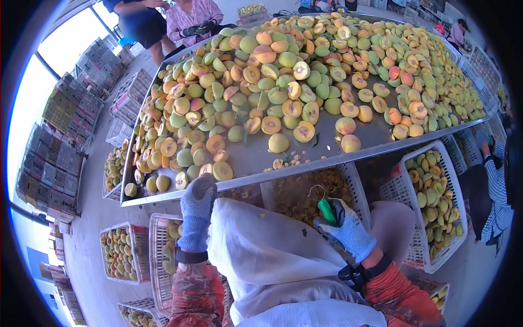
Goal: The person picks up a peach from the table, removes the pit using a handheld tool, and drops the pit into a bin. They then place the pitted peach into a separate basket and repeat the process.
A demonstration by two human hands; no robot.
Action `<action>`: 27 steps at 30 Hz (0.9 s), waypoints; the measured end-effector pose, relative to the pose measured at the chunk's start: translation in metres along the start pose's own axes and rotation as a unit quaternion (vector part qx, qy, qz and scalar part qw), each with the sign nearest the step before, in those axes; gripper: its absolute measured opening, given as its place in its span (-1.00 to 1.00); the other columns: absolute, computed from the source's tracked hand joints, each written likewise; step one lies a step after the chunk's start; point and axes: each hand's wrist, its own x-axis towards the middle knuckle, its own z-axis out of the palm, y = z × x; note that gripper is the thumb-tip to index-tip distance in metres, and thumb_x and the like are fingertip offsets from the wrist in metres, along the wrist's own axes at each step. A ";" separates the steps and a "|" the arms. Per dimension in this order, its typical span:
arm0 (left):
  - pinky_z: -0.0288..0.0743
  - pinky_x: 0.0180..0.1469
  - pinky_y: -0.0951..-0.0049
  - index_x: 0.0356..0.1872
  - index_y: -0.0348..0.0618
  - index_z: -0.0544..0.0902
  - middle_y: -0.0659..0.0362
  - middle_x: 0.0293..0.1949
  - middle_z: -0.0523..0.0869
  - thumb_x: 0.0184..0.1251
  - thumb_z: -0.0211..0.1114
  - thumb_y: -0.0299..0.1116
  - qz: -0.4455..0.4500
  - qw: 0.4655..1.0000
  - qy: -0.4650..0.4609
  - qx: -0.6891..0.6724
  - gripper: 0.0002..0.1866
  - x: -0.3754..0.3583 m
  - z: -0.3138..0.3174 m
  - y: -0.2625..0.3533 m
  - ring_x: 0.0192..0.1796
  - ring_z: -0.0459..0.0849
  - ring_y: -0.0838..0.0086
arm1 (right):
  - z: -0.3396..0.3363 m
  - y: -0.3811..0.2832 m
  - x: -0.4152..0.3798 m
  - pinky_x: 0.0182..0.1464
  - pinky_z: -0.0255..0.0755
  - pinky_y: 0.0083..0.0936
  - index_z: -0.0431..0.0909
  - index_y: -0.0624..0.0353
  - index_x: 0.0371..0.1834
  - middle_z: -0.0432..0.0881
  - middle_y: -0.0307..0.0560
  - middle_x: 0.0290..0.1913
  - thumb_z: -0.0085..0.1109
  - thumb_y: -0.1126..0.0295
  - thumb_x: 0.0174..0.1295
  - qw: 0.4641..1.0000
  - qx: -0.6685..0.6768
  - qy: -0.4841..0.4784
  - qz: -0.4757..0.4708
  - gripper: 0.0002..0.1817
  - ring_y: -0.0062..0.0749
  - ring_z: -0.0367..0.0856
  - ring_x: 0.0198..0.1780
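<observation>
My left hand (pixel 198 210), in a blue glove with grey-coated fingers, is at the front rim of a metal table (pixel 261 175). Its fingers are curled together beside halved peaches (pixel 223 170); what they hold, if anything, is hidden. Over my lap, my right hand (pixel 350 231), gloved alike, is closed around the green handle of a pitting hook (pixel 326 210). A thin curved wire sticks up from that handle. Greenish-yellow peach halves, several showing their stones, are heaped across the table. A white cloth (pixel 261 245) covers my legs.
Below the table rim stands a crate of cut scraps (pixel 310 193). Crates of peaches flank me, one to the right (pixel 427 261) and another to the left (pixel 144 253). Stacked crates (pixel 46 169) line the far left. Other people sit or stand beyond the table and at the right.
</observation>
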 end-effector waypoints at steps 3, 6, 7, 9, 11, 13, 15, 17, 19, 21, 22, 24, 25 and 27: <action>0.49 -0.08 0.64 0.05 -0.34 0.48 0.14 -0.08 0.63 0.16 0.21 -0.60 0.051 0.991 -0.114 0.054 -0.62 0.061 0.108 0.008 -0.09 0.59 0.60 | -0.011 0.003 -0.009 -0.31 0.46 -0.21 0.37 0.15 -0.04 0.58 0.13 -0.42 0.37 0.18 -0.02 0.998 -0.056 0.025 0.023 -0.47 0.03 0.60 -0.39; 0.43 0.08 0.27 0.13 -0.15 0.46 -0.06 0.03 0.54 0.02 0.38 -0.23 0.055 0.943 -0.126 0.304 -0.41 0.087 0.180 0.035 0.08 0.54 0.19 | -0.020 0.026 -0.020 -0.26 0.48 -0.27 0.43 0.15 -0.02 0.60 0.09 -0.32 0.33 0.16 0.02 0.996 -0.072 0.053 0.012 -0.50 -0.02 0.61 -0.30; 0.39 0.12 0.19 0.14 -0.11 0.46 -0.10 0.04 0.51 -0.02 0.39 -0.15 0.051 0.926 -0.122 0.353 -0.36 0.091 0.196 0.037 0.09 0.51 0.09 | -0.023 0.034 -0.022 -0.26 0.49 -0.29 0.46 0.14 -0.01 0.60 0.07 -0.28 0.32 0.17 0.04 0.995 -0.073 0.068 -0.023 -0.52 -0.02 0.61 -0.27; 0.40 0.09 0.15 0.15 0.01 0.45 -0.07 0.06 0.46 -0.01 0.37 -0.07 0.046 0.886 -0.119 0.445 -0.36 0.095 0.214 0.033 0.10 0.46 0.04 | -0.030 0.041 -0.025 -0.25 0.50 -0.33 0.49 0.14 0.01 0.61 0.03 -0.23 0.30 0.18 0.05 0.994 -0.084 0.066 0.003 -0.53 -0.04 0.62 -0.27; 0.38 0.12 0.15 0.14 -0.01 0.46 -0.09 0.02 0.48 -0.02 0.38 -0.08 0.064 0.876 -0.156 0.452 -0.37 0.102 0.209 0.025 0.12 0.43 0.05 | -0.031 0.047 -0.028 -0.20 0.51 -0.36 0.46 0.16 0.05 0.63 0.04 -0.20 0.30 0.21 0.06 0.989 -0.112 0.098 0.020 -0.51 -0.06 0.63 -0.23; 0.42 0.11 0.05 0.12 -0.10 0.46 -0.10 0.04 0.48 0.06 0.32 -0.14 0.057 0.884 -0.174 0.430 -0.43 0.105 0.191 0.022 0.10 0.47 0.07 | -0.028 0.045 -0.023 -0.19 0.51 -0.37 0.45 0.17 0.05 0.63 0.04 -0.19 0.30 0.23 0.07 0.992 -0.075 0.102 0.021 -0.51 -0.08 0.63 -0.21; 0.49 0.05 -0.03 0.13 -0.22 0.42 -0.07 0.04 0.49 0.19 0.20 -0.26 -0.208 0.908 -0.186 -0.314 -0.52 0.093 0.164 0.024 0.08 0.51 0.10 | -0.026 0.036 -0.017 -0.17 0.51 -0.37 0.45 0.18 0.06 0.64 0.05 -0.17 0.29 0.25 0.08 0.994 -0.038 0.105 0.019 -0.52 -0.10 0.64 -0.18; 0.43 0.13 0.01 0.18 -0.27 0.35 -0.08 0.07 0.52 0.24 0.14 -0.15 -0.222 0.756 -0.278 -0.550 -0.44 0.056 0.139 0.039 0.12 0.51 0.10 | -0.021 0.016 -0.013 -0.15 0.51 -0.38 0.43 0.21 0.07 0.64 0.04 -0.15 0.28 0.28 0.09 0.997 -0.040 0.058 -0.026 -0.52 -0.13 0.64 -0.14; 0.45 0.13 0.12 0.24 -0.19 0.29 -0.10 0.13 0.48 0.33 -0.07 0.06 -0.175 0.827 -0.271 -0.460 -0.39 0.024 0.131 0.038 0.12 0.51 0.11 | -0.005 0.000 -0.009 -0.23 0.51 -0.36 0.44 0.21 0.05 0.65 0.05 -0.23 0.28 0.25 0.09 0.996 -0.032 0.058 -0.056 -0.53 -0.11 0.65 -0.24; 0.47 0.12 0.18 0.21 -0.16 0.34 -0.05 0.11 0.50 0.34 0.02 -0.09 -0.314 0.702 -0.280 -0.574 -0.49 0.000 0.123 0.042 0.08 0.55 0.11 | 0.007 -0.021 -0.007 -0.27 0.47 -0.31 0.41 0.21 0.07 0.61 0.17 -0.30 0.23 0.28 0.14 0.996 -0.074 0.001 -0.051 -0.55 0.03 0.62 -0.28; 0.52 0.06 0.22 0.15 -0.21 0.39 -0.02 0.02 0.57 0.33 0.09 -0.17 -0.165 0.817 -0.242 -0.496 -0.55 -0.018 0.128 0.030 -0.02 0.61 0.11 | 0.017 -0.024 -0.007 -0.37 0.44 -0.26 0.43 0.21 -0.02 0.58 0.17 -0.43 0.23 0.27 0.14 0.991 -0.077 0.039 -0.098 -0.61 0.05 0.60 -0.39; 0.53 0.04 0.21 0.12 -0.24 0.40 -0.02 0.00 0.58 0.33 0.09 -0.16 -0.217 0.803 -0.219 -0.510 -0.55 -0.035 0.125 0.027 -0.04 0.62 0.12 | 0.026 -0.033 -0.010 -0.41 0.42 -0.25 0.43 0.21 -0.07 0.57 0.17 -0.46 0.22 0.27 0.14 0.990 -0.106 0.028 -0.091 -0.64 0.05 0.59 -0.42; 0.54 0.02 0.20 0.10 -0.28 0.42 -0.02 -0.02 0.59 0.33 0.09 -0.15 -0.264 0.789 -0.196 -0.518 -0.55 -0.043 0.121 0.036 -0.07 0.63 0.12 | 0.029 -0.037 -0.011 -0.45 0.40 -0.24 0.44 0.21 -0.11 0.56 0.17 -0.50 0.22 0.27 0.15 0.987 -0.130 0.020 -0.087 -0.67 0.06 0.58 -0.45; 0.55 -0.01 0.24 0.07 -0.32 0.44 -0.02 -0.06 0.61 0.34 0.09 -0.14 -0.161 0.857 -0.195 -0.449 -0.55 -0.060 0.112 0.056 -0.09 0.64 0.15 | 0.034 -0.042 -0.017 -0.50 0.37 -0.23 0.44 0.21 -0.21 0.54 0.17 -0.55 0.21 0.26 0.16 0.986 -0.111 0.033 -0.120 -0.72 0.05 0.56 -0.50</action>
